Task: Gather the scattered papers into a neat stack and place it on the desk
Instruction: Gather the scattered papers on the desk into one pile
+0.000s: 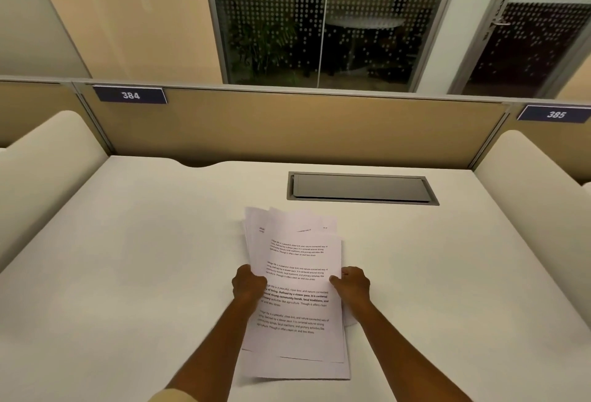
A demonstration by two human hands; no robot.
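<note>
both hands are gripping the papers [297, 293] by their side edges, left hand [248, 283] on the left, right hand [351, 283] on the right. these sheets are sitting unevenly fanned on the desk [128, 273], just nearer than the closed cable hatch [361, 187].

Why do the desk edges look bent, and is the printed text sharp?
Head view: wide-angle distortion bows the desk and partition; warm, dim light; text on the papers between the left hand and right hand is slightly soft, legible only in part.
</note>
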